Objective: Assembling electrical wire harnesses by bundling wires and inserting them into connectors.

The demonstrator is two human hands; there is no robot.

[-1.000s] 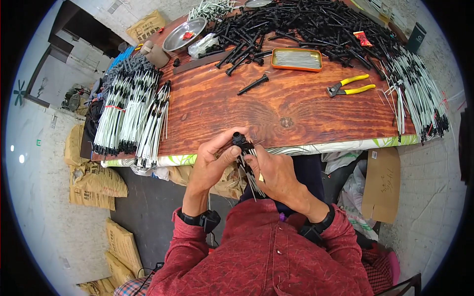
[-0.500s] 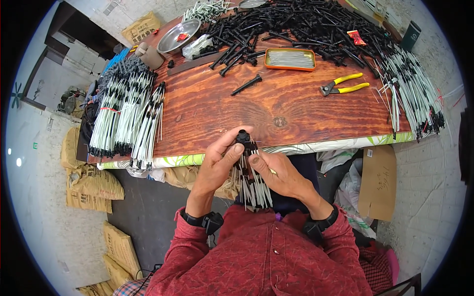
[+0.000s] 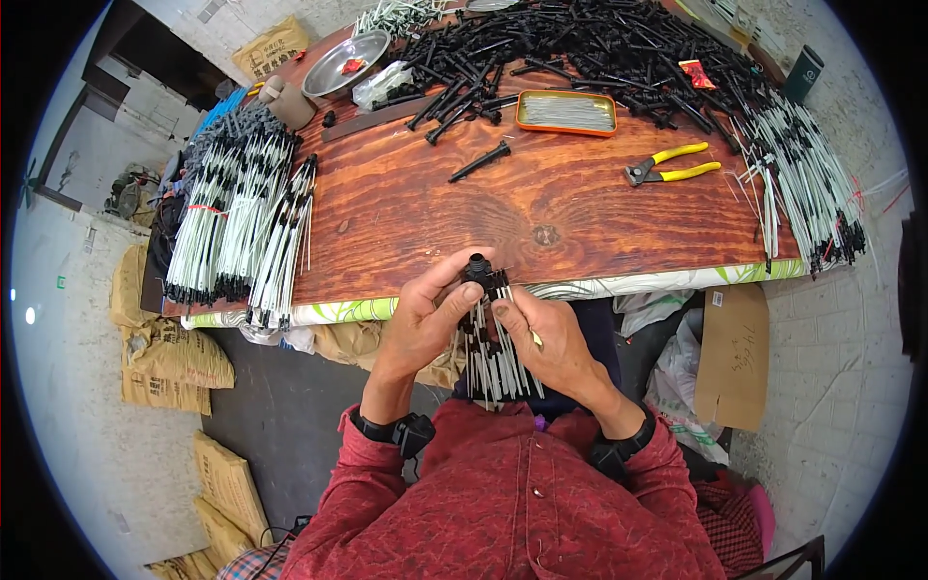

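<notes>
Just in front of the table edge, my left hand (image 3: 418,314) closes its thumb and fingers round a black plastic tube fitting (image 3: 478,269) with a ringed, hollow top. Close beside it, my right hand (image 3: 559,346) is closed, its thumb pressed against thin rods with black ends. A bunch of pale rods (image 3: 501,372) with black fittings hangs down between the two hands. A small yellowish tip (image 3: 536,338) shows at my right fingers; what it belongs to is hidden. The lower part of the black fitting is covered by my fingers.
On the wooden table (image 3: 387,222) lie yellow-handled pliers (image 3: 672,164), an orange-rimmed tin (image 3: 565,112) of thin pins and a single black tube (image 3: 480,162). Black tubes (image 3: 580,48) heap at the back. Bundled pale rods (image 3: 232,222) stand left, more rods (image 3: 812,179) right.
My right hand has shifted slightly right and away from the black fitting, and the hanging rods are spread a little more. My left hand keeps its hold.
</notes>
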